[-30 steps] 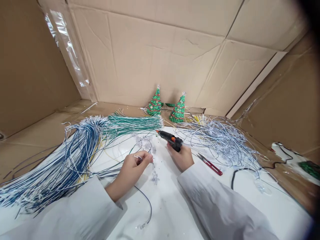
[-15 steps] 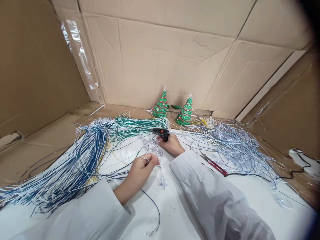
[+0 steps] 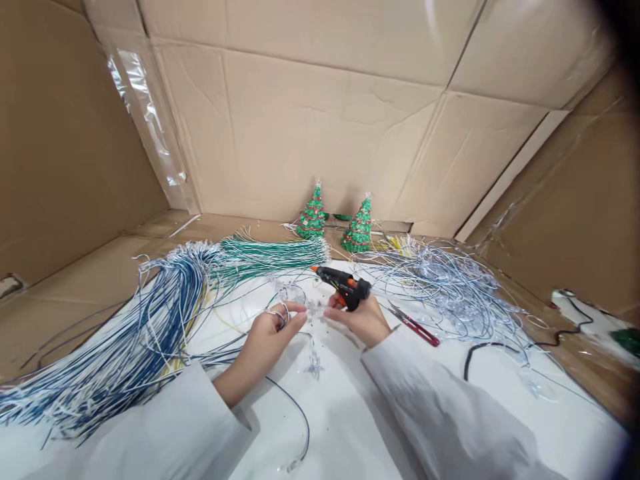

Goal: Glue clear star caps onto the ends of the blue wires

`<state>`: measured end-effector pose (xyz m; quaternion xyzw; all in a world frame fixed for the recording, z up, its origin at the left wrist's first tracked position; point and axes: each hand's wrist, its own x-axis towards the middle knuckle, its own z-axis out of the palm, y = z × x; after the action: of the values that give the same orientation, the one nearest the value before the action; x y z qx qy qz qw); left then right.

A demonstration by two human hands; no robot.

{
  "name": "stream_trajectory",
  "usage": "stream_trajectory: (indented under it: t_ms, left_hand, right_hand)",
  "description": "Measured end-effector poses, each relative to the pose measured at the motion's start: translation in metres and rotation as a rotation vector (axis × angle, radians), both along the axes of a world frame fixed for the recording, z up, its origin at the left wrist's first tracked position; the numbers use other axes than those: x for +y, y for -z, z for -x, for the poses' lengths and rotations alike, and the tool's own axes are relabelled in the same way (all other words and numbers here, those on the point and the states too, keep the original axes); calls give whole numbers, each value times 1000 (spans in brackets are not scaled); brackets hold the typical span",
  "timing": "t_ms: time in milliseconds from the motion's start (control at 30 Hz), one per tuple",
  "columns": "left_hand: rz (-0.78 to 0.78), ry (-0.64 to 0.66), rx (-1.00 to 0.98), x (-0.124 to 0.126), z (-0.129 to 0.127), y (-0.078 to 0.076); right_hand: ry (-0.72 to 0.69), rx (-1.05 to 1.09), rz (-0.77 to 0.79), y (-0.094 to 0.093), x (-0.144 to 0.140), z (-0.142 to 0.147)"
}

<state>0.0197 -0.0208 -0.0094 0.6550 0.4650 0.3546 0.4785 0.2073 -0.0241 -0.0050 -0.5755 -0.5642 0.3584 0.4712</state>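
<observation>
Right hand (image 3: 363, 320) back with one glue gun (image 3: 343, 285) | two trees (image 3: 334, 220)

Bench clutter inside cardboard walls

Two green toy trees (image 3: 312, 215) (image 3: 357, 227) stand mid-frame at the back wall — a blue-white wire bundle (image 3: 125, 327) fans lower left, green wires (image 3: 270, 253) beside it, silver wires (image 3: 450, 287) at right, red-handled snips (image 3: 415, 327) nearby.

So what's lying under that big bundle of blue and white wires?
Under the blue and white wires, a few yellow wires peek out, over white tabletop and cardboard. Anything deeper in the bundle is hidden.
</observation>
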Motion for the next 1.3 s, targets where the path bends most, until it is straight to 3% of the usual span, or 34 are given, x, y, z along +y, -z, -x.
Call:
stream_trajectory:
  t_ms: [133, 233, 367, 500, 700, 867, 1300]
  left_hand:
    - [-86, 110, 17, -11, -3, -4]
    - [-187, 172, 15, -17, -3, -8]
    - [-172, 12, -3, -11, 0, -8]
    - [-164, -97, 7, -1, 4, -5]
    - [-159, -126, 12, -3, 4, -5]
    - [-176, -127, 20, -5, 4, -5]
    - [-245, -130, 52, -7, 3, -3]
  right_hand:
    - [-39, 87, 42, -4, -32, 11]
    - [-5, 115, 51, -3, -40, 14]
    - [122, 211, 14, -3, -38, 4]
    - [19, 330, 18, -2, -41, -5]
    - [34, 307, 174, -2, -48, -2]
    - [169, 283, 129, -5, -49, 3]
    - [184, 116, 95, 13, -46, -8]
